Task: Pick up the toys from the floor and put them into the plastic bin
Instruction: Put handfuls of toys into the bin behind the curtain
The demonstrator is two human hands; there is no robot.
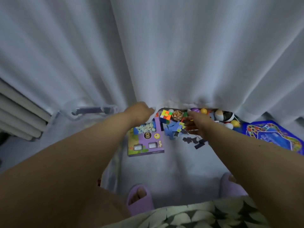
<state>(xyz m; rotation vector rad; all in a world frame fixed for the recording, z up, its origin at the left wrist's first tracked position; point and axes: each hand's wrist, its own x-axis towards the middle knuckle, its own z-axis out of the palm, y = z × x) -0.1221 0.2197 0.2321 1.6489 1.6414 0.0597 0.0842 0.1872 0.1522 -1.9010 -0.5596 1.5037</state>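
Note:
My left hand (139, 112) grips the hem of the white curtain (164, 55) and holds it up off the floor. Beneath the lifted hem lies a heap of toys: a colour cube (165, 116), a purple toy box (145, 137), blue puzzle pieces (172, 129), dark puzzle pieces (194, 140), a yellow ball (203, 111) and a black-and-white ball (228, 116). My right hand (197, 125) reaches in over the puzzle pieces with fingers spread, holding nothing that I can see. The clear plastic bin (92, 112) stands to the left, partly behind the curtain.
A blue game board (273, 135) lies on the floor at the right. A white radiator (18, 112) is at the left. My feet in purple slippers (140, 201) stand on the grey floor near the bottom.

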